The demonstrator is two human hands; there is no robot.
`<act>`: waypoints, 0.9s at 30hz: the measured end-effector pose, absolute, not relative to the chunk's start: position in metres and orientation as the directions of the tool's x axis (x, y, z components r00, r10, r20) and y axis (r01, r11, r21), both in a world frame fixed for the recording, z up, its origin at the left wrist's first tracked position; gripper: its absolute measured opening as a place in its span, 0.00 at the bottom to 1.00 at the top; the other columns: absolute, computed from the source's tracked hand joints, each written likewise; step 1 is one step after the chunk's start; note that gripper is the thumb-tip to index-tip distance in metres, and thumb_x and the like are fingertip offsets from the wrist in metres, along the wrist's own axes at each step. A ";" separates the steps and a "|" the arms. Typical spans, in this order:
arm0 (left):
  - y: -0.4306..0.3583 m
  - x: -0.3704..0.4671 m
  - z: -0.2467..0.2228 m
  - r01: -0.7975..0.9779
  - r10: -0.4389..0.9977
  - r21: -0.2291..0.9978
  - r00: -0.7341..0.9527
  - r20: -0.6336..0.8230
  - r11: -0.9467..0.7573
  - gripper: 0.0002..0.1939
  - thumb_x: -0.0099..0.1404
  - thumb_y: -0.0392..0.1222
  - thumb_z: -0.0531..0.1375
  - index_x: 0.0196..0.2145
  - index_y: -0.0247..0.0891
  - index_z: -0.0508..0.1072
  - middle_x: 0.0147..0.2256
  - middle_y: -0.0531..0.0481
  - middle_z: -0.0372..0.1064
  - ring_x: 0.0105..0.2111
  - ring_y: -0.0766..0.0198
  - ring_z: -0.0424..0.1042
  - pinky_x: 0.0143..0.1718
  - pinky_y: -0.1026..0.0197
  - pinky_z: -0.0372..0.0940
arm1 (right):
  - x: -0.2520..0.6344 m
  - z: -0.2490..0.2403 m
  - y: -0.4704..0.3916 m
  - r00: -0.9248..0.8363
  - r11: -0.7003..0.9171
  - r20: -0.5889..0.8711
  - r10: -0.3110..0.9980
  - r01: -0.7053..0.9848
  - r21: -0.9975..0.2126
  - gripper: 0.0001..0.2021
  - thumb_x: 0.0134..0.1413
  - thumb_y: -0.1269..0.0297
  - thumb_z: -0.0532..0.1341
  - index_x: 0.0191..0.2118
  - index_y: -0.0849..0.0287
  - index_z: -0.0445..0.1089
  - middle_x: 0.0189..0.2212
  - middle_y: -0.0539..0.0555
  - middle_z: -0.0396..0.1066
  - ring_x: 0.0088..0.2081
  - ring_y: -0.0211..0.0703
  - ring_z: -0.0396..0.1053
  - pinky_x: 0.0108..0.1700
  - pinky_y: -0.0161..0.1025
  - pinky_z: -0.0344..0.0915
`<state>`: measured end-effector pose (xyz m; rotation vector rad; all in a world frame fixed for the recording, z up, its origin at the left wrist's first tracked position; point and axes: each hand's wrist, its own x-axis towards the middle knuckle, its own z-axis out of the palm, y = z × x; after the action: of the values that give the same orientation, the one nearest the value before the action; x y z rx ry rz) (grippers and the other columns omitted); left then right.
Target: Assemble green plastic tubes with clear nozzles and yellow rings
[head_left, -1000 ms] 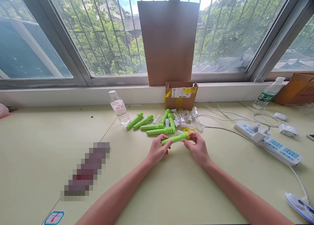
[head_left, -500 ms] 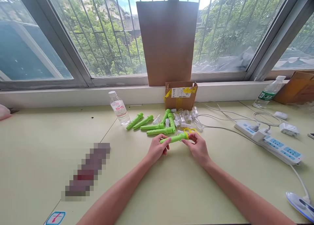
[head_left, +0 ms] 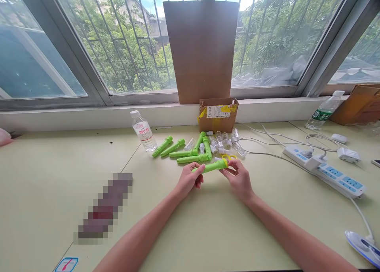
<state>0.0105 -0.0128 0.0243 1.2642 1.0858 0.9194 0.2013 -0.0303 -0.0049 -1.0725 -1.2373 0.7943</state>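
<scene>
Between my two hands, just above the table, lies a green plastic tube (head_left: pixel 212 166), nearly level. My left hand (head_left: pixel 190 176) grips its narrow left end between thumb and fingers. At the wider right end is a yellow ring (head_left: pixel 226 163), pinched by the fingertips of my right hand (head_left: pixel 238 180). Behind it, more yellow rings (head_left: pixel 230 157) lie on the table. Several similar green tubes (head_left: pixel 192 158) with threaded ends are spread beyond my hands. Beside them is a cluster of clear plastic cups (head_left: pixel 219 139) with small white parts among them.
A small cardboard box (head_left: pixel 218 123) stands behind the parts, below a cardboard sheet (head_left: pixel 203 50). Water bottles stand left (head_left: pixel 144 131) and far right (head_left: pixel 323 112). A power strip (head_left: pixel 326 171) with cables lies right. A pixelated dark object (head_left: pixel 103 206) is at left.
The green tube and both hands have hardly moved; the tube is turned slightly in the grip. The whole view has shifted a little.
</scene>
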 end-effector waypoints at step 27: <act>-0.020 0.013 0.025 0.155 0.977 0.982 0.202 0.074 -0.106 0.17 0.52 0.51 0.66 0.28 0.35 0.69 0.22 0.53 0.67 0.17 0.70 0.65 0.17 0.67 0.62 | 0.203 -0.004 -0.031 0.194 0.285 0.286 0.939 0.033 -0.958 0.15 0.43 0.57 0.68 0.32 0.57 0.63 0.35 0.53 0.73 0.38 0.49 0.75 0.45 0.51 0.73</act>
<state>0.0133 -0.0203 0.0253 1.4844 1.1338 1.0429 0.2031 -0.0306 -0.0037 -1.0843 -1.1909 0.8517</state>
